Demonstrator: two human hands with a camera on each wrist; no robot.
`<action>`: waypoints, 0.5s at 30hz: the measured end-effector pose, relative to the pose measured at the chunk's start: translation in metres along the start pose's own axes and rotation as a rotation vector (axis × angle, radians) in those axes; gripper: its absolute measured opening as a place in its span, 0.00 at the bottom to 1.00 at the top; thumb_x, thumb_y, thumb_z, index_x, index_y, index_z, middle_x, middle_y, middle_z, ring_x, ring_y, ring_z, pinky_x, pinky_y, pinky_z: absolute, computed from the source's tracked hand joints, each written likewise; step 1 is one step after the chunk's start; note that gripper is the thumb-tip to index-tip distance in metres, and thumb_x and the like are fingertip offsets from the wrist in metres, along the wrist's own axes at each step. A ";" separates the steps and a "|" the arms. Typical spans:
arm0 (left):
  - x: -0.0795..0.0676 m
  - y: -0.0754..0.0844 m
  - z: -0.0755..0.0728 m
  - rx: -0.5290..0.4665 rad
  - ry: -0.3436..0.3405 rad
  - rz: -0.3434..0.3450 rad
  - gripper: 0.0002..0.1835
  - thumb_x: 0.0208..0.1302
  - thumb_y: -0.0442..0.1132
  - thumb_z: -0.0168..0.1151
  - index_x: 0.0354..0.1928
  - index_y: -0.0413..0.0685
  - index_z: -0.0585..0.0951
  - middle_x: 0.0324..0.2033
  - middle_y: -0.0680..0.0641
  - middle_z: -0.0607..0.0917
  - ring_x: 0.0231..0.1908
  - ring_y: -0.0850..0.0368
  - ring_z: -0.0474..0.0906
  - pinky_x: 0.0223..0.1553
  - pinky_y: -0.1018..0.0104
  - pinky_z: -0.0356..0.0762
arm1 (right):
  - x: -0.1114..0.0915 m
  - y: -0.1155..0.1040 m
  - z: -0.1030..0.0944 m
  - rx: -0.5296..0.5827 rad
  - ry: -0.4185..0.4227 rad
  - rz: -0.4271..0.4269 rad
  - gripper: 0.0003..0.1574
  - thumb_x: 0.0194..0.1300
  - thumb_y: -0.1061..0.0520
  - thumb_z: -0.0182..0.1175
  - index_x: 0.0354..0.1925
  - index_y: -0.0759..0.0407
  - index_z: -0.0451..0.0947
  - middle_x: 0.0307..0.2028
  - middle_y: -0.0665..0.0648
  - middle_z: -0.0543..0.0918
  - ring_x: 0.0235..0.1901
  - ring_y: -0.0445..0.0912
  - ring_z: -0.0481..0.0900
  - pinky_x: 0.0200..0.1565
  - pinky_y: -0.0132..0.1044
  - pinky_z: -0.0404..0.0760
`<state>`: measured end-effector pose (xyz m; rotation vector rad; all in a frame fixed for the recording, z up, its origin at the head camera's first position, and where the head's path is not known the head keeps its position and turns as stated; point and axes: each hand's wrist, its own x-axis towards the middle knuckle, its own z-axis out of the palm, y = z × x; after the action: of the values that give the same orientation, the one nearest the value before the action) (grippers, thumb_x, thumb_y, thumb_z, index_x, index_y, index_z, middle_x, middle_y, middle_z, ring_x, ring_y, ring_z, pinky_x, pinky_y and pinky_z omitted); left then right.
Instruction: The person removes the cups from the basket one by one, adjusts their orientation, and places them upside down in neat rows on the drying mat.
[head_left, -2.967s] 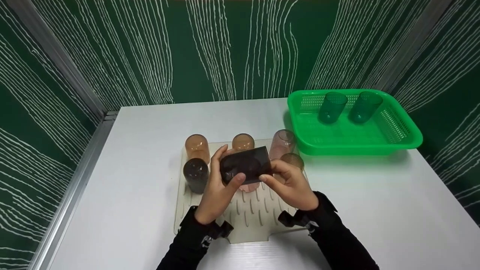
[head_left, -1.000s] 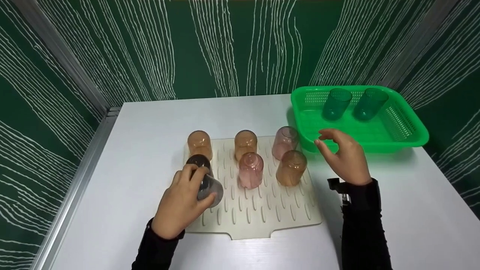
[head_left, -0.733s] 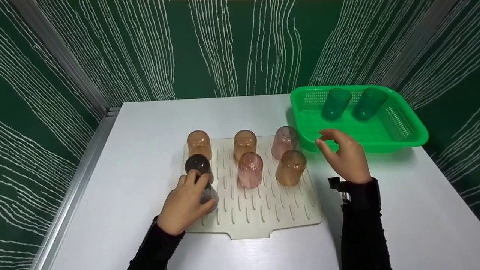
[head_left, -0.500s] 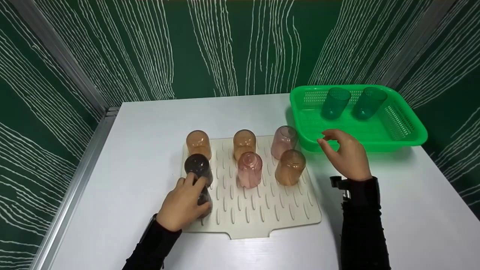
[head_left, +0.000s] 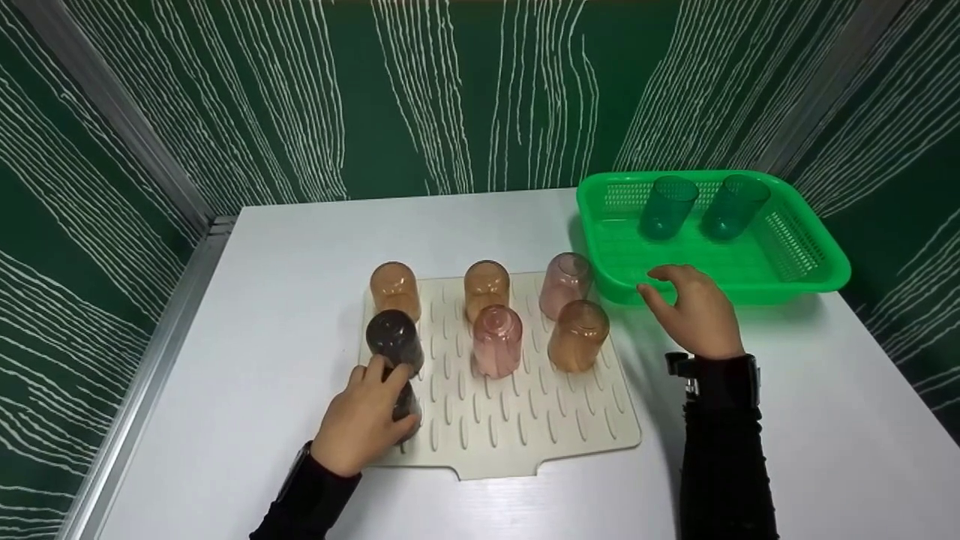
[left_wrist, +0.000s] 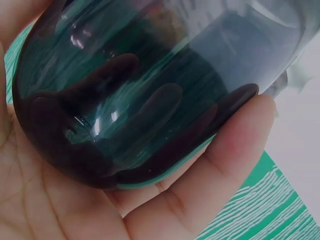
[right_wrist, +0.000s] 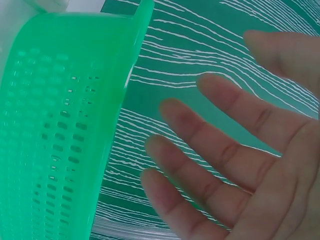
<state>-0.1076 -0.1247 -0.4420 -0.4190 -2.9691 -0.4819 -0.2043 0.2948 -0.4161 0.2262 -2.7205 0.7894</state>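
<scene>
My left hand (head_left: 361, 420) grips a dark smoky tumbler (head_left: 406, 409) at the front left of a cream drying mat (head_left: 525, 431). The left wrist view shows the fingers curled round the see-through dark tumbler (left_wrist: 150, 95), its rounded base against the palm. Directly behind it stands a second dark tumbler (head_left: 394, 337), upside down. My right hand (head_left: 697, 313) hovers in front of the green basket (head_left: 712, 289), holding nothing. In the right wrist view its fingers (right_wrist: 220, 145) are spread and lightly bent beside the basket wall (right_wrist: 55, 125).
Upside down on the mat stand amber tumblers (head_left: 395, 289), (head_left: 487, 289), a pink tumbler (head_left: 498, 341), a paler pink tumbler (head_left: 566, 285) and a brownish tumbler (head_left: 579, 336). Two teal tumblers (head_left: 667, 210), (head_left: 731, 210) stand mouth up in the basket. Patterned green panels (head_left: 480, 97) border the white table (head_left: 247, 337).
Both hands held a dark tumbler over the mat; the right let go and moved right toward the basket. The left turned the tumbler and lowered it to the mat's front left.
</scene>
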 end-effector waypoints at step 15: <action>-0.004 0.007 0.000 0.074 0.086 0.010 0.35 0.43 0.49 0.80 0.55 0.48 0.79 0.51 0.35 0.75 0.45 0.40 0.76 0.30 0.50 0.80 | -0.001 0.000 -0.003 -0.006 -0.002 0.006 0.25 0.70 0.48 0.58 0.55 0.66 0.78 0.53 0.69 0.81 0.56 0.64 0.76 0.54 0.61 0.73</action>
<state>-0.1017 -0.1195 -0.4410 -0.3960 -2.8903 -0.3773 -0.2028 0.2966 -0.4145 0.2177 -2.7260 0.7825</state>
